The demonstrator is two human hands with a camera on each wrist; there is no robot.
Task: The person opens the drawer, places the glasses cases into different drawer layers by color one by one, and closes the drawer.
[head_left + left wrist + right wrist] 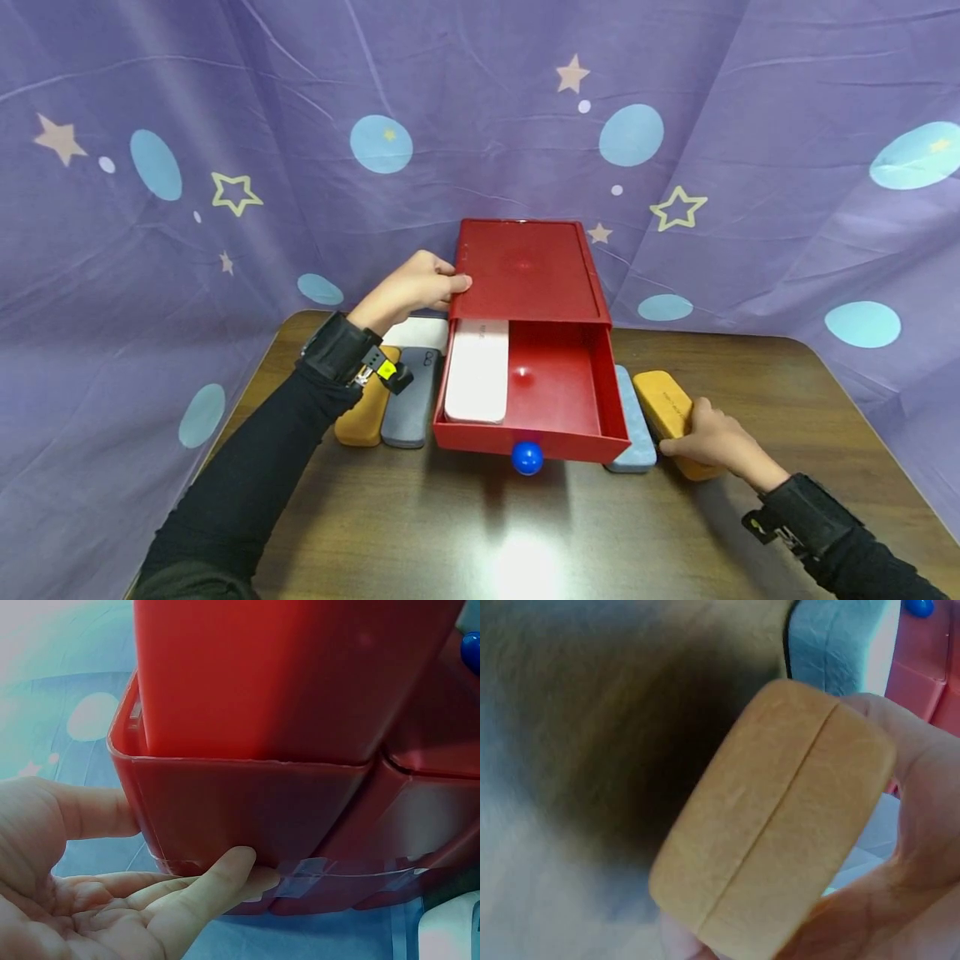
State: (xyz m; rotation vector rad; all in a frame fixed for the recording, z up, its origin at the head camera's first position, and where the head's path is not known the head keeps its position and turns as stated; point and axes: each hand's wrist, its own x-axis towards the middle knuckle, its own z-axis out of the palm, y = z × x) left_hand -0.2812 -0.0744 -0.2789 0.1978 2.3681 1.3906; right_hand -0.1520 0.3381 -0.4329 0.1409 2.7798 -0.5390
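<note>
A red drawer box [525,271] stands at the back of the table, its top drawer [562,383] pulled out. A white glasses case [477,375] lies along the drawer's left side, and a blue ball knob [527,458] sits on its front. My left hand [420,287] grips the box's upper left edge; the left wrist view shows the thumb and fingers on the red wall [232,810]. To the right of the drawer, my right hand [708,437] holds a yellow glasses case [663,404] between thumb and fingers. The right wrist view shows the end of this case [772,817] with its seam.
Left of the box lie another yellow case [367,412], a grey case [408,400] and a white case [416,332]. A light blue case [633,425] lies between the drawer and my right hand. Purple patterned cloth [480,125] hangs behind the wooden table [360,517].
</note>
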